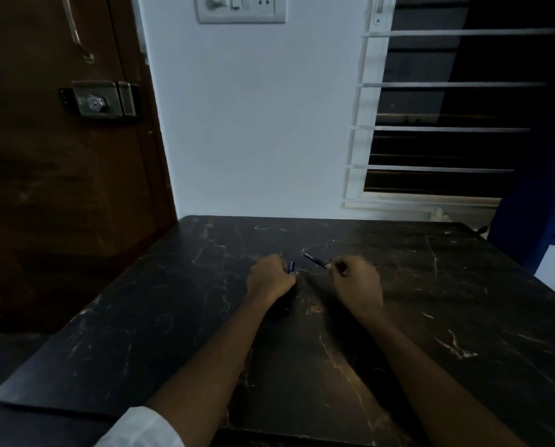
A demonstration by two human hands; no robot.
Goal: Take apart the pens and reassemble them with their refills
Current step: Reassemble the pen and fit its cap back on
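Both my hands rest near the middle of a dark marble-patterned table (431, 301). My left hand (269, 279) is closed around a short dark blue pen piece (291, 267) that sticks up from the fist. My right hand (356, 282) pinches the end of a longer dark blue pen barrel (315, 261), which points up and to the left. The two pieces are apart, with a small gap between them. The room is dim, so small parts such as refills cannot be made out.
A brown door (60, 188) with a metal lock (98, 100) stands at the left. A white wall with a switch plate (240, 8) is behind the table. A barred window (437, 124) is at the right.
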